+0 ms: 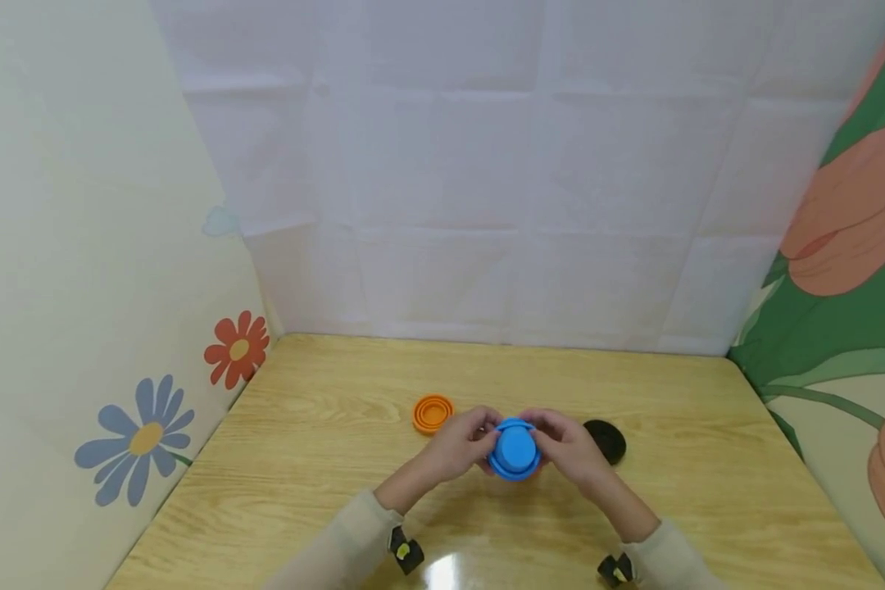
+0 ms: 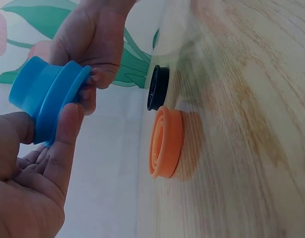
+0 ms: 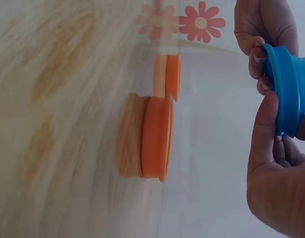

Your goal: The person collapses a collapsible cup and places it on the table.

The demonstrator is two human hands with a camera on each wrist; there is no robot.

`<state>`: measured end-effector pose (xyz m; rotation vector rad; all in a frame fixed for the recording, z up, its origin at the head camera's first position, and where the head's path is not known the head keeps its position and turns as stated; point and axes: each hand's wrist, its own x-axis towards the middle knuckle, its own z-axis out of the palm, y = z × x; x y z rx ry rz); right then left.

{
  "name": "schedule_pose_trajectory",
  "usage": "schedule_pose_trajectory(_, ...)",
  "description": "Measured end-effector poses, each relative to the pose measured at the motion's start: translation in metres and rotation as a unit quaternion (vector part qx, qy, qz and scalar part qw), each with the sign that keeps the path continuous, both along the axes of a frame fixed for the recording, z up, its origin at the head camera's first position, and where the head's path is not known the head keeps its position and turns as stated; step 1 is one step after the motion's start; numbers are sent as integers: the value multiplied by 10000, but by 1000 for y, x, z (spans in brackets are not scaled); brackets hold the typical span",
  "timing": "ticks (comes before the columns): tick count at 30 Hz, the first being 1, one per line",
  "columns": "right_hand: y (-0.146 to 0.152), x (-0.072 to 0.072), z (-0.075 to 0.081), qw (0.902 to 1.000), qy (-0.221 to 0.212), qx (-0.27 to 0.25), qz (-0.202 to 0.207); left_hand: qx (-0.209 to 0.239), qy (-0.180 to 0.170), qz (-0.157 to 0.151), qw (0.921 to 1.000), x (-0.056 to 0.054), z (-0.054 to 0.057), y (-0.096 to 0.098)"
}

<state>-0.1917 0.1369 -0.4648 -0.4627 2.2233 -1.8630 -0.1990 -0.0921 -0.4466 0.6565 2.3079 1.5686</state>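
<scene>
A blue collapsible cup (image 1: pixel 517 450) is held up off the table between both hands, its stepped wall partly pushed out. My left hand (image 1: pixel 457 442) pinches one side of its rim with thumb and fingers. On the opposite side, my right hand (image 1: pixel 571 452) grips the rim the same way. Seen from the left wrist, the cup (image 2: pixel 50 96) is tilted, with its narrow end away from the table. An orange collapsed cup (image 1: pixel 433 414) lies flat just beyond the left hand. A black round piece (image 1: pixel 606 442) lies beside the right hand.
Two orange cups show in the right wrist view, a nearer one (image 3: pixel 156 138) and a farther one (image 3: pixel 172 78); only one shows in the head view. Beneath everything is a wood-grain table (image 1: pixel 324 410), with a white sheet (image 1: pixel 442 205) behind and flower-patterned panels at both sides.
</scene>
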Motion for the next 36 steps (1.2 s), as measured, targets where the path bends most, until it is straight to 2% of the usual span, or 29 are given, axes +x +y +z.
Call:
schedule_pose_trajectory(9,3,-3,1,9988,-440,-210,-65,468,-284,142,9984,-1,-3,-3)
schedule_pose_trajectory(18,6,-3,4,9977,-535,-402,62,790,-585,38,9951,-1,-6,-5)
schedule_pose_trajectory(23,7,-4,2,9971,-563,-472,177,760,-689,-94,9947,1,-2,-6)
schedule_pose_trajectory(28,10,-5,1,9969,-482,-451,418,660,-631,-214,9956,2,-1,-5)
schedule_pose_trajectory(36,11,-5,1,9959,-530,-381,621,638,-553,-183,9963,2,-2,-5)
